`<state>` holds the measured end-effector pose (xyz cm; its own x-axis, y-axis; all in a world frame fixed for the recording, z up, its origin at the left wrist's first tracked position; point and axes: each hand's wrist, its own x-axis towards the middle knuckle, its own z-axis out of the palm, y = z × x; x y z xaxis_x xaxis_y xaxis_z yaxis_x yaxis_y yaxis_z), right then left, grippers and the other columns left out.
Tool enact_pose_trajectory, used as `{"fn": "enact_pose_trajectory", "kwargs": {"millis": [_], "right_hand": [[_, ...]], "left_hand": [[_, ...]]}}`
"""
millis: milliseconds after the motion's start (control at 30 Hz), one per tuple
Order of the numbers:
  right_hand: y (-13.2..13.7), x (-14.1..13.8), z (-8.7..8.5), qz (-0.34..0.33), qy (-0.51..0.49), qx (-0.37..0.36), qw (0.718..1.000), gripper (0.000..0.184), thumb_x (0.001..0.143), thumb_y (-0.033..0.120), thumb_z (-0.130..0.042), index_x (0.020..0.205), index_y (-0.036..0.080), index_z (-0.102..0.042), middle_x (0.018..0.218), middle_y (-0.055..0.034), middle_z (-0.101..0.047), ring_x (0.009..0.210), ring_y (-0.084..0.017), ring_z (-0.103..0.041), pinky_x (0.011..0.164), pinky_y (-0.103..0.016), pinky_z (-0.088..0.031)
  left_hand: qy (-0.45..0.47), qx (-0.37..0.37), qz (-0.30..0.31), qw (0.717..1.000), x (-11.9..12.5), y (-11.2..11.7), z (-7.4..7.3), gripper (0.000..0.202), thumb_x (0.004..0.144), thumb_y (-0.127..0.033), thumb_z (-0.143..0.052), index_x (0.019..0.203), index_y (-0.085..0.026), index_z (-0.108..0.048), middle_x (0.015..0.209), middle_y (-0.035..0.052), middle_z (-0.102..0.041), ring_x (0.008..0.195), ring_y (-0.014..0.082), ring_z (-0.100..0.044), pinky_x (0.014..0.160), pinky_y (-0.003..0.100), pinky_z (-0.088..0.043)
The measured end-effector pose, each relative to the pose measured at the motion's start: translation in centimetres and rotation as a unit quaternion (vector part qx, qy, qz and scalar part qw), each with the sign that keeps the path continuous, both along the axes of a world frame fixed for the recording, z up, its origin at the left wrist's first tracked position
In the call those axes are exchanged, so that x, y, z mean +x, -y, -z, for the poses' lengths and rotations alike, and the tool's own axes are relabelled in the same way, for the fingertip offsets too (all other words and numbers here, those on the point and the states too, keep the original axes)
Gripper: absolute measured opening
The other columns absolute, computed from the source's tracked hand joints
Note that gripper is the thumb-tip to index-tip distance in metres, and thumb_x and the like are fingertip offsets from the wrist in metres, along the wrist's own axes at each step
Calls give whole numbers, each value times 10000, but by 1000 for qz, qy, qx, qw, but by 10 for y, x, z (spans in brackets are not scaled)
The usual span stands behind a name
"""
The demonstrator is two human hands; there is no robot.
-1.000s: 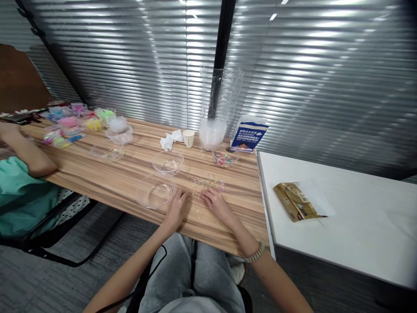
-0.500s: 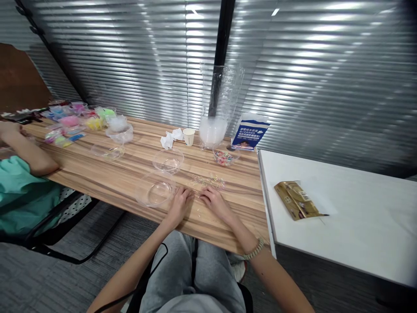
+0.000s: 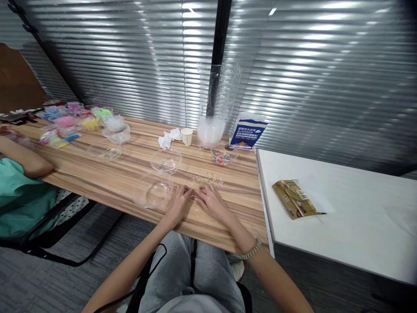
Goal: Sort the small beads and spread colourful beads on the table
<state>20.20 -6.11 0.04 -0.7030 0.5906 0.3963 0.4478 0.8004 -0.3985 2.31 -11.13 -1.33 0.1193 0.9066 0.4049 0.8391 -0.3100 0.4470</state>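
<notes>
Over the wooden table my two hands almost meet at the fingertips. My left hand (image 3: 180, 203) has its fingers bent and pressed together; whatever they hold is too small to make out. My right hand (image 3: 212, 203) lies low with its fingers apart, beside a loose heap of thin, shiny, coloured clear bits (image 3: 211, 181). A few such bits are scattered nearer the table's front edge. Left of my left hand stands a clear round plastic bowl (image 3: 136, 194), with another clear bowl (image 3: 151, 163) behind it. A clear bowl of small multicoloured pieces (image 3: 222, 157) sits beyond the heap.
Crumpled tissues (image 3: 165, 141), a paper cup (image 3: 186, 137), stacked clear bowls in a plastic bag (image 3: 210, 132) and a blue-and-white packet (image 3: 248, 134) line the back. A gold packet (image 3: 296, 200) lies on the white table. A co-worker's arm (image 3: 28, 158) and colourful bagged materials are at left.
My right hand has shifted left and its fingers have spread, so the hands are closer together. The co-worker's hand at left has moved. The view has turned slightly.
</notes>
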Motion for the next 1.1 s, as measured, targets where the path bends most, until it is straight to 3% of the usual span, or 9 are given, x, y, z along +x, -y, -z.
{"fn": "enact_pose_trajectory", "kwargs": {"millis": [367, 600, 900, 1100], "right_hand": [[3, 0, -4, 42, 63, 15, 997, 338, 954, 314, -496, 1247, 163, -569, 1191, -140, -521, 1092, -274, -446, 945, -431, -437], [4, 0, -3, 35, 74, 41, 996, 319, 962, 334, -480, 1226, 208, -607, 1223, -131, -518, 1112, -282, -439, 961, -439, -421], [3, 0, -3, 49, 78, 33, 995, 372, 963, 341, -476, 1271, 147, -551, 1182, -150, -533, 1080, -282, -453, 936, -434, -440], [4, 0, -5, 15, 43, 53, 998, 317, 954, 305, -492, 1216, 160, -596, 1182, -138, -540, 1088, -278, -452, 958, -445, -429]], "left_hand": [[-16, 3, -13, 1000, -4, 15, -7, 244, 939, -202, -432, 1108, -178, -606, 1067, 104, -552, 994, 242, -513, 880, 408, -462], [-78, -5, -5, 997, 1, 17, -18, 271, 946, -220, -430, 1164, -165, -581, 1104, 117, -558, 1032, 257, -496, 917, 439, -442], [-96, 1, -19, 995, 0, 16, -17, 293, 941, -248, -438, 1194, -147, -544, 1138, 133, -542, 1056, 278, -482, 932, 467, -440], [-78, 13, -5, 997, -3, 25, -17, 260, 946, -236, -420, 1147, -155, -564, 1162, 129, -533, 1077, 267, -487, 947, 455, -443]]}}
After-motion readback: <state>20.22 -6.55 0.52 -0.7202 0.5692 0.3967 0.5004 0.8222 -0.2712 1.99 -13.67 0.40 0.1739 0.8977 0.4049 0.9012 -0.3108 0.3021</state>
